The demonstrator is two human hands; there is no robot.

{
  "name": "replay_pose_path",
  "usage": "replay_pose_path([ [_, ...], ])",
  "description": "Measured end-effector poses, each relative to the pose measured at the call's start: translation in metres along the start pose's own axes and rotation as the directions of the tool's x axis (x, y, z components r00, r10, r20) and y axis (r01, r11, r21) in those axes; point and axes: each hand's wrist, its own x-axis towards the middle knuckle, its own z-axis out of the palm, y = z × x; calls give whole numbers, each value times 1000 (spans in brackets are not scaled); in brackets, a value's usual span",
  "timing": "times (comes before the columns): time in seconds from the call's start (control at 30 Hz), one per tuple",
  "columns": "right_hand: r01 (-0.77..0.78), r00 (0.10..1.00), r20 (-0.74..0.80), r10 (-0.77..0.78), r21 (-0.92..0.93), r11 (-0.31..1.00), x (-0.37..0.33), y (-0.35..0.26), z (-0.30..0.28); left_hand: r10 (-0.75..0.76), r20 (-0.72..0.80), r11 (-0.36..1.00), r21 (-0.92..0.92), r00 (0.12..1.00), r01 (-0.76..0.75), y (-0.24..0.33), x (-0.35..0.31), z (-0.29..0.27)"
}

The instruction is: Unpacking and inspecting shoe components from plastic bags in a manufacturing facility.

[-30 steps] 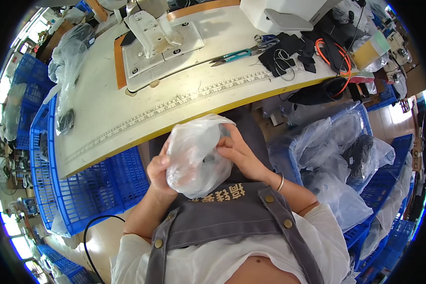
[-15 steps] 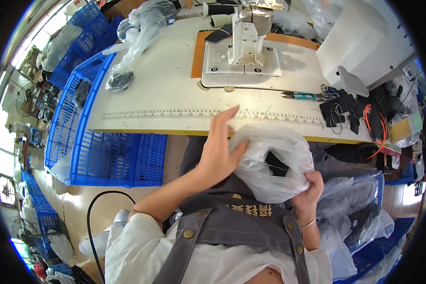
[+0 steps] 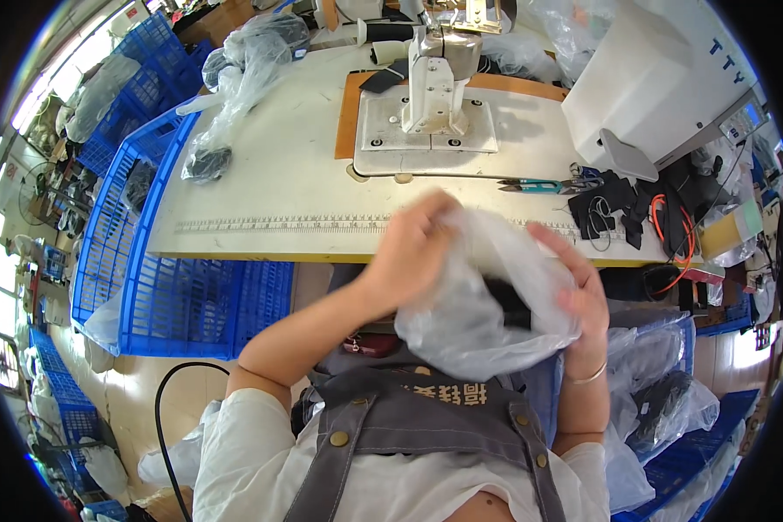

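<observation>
A clear plastic bag (image 3: 461,326) is held up over my lap, in front of the table's near edge, with its mouth spread wide. My left hand (image 3: 422,248), smeared by motion, has its fingers curled on the bag's upper left rim. On the right side, my right hand (image 3: 583,300) grips the rim, the fingers reaching along the outside and the thumb hidden or blurred. Something dark shows through the bag's opening; whether it lies inside or behind cannot be made out.
A sewing machine (image 3: 439,96) stands on the white table (image 3: 270,187). Teal-handled thread snips (image 3: 539,185) and black fabric pieces (image 3: 605,204) lie to the right. Blue crates (image 3: 130,287) stand at the left; filled clear bags (image 3: 661,409) sit low at the right.
Both hands have risen with the bag, and its mouth has been pulled wider. My left hand, spread beside the bag before, now closes on its rim. The whole view has shifted slightly.
</observation>
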Motion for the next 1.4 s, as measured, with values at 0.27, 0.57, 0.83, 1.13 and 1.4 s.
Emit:
replay_pose_path([
  [0.27, 453, 765, 342, -546, -888, 79, 100, -19, -28, -328, -6, 573, -796, 945, 194, -14, 65, -49],
  [0.57, 451, 761, 445, -473, -886, -108, 114, 31, -10, 749, -10, 546, 575, 663, -609, -50, 36, -63],
  [0.83, 415, 859, 431, -275, -902, -118, 106, 40, 22, 14, 300, 836, 520, 954, -175, -30, 54, -57],
  [1.13, 326, 945, 316, -80, -919, 222, 130, 42, -5, 89, 414, 790, 525, 906, -317, -62, 70, -38],
  [1.4, 523, 847, 432, -310, -783, 337, 126, -4, -26, 327, 163, 812, 455, 931, -365, -29, 80, -2],
])
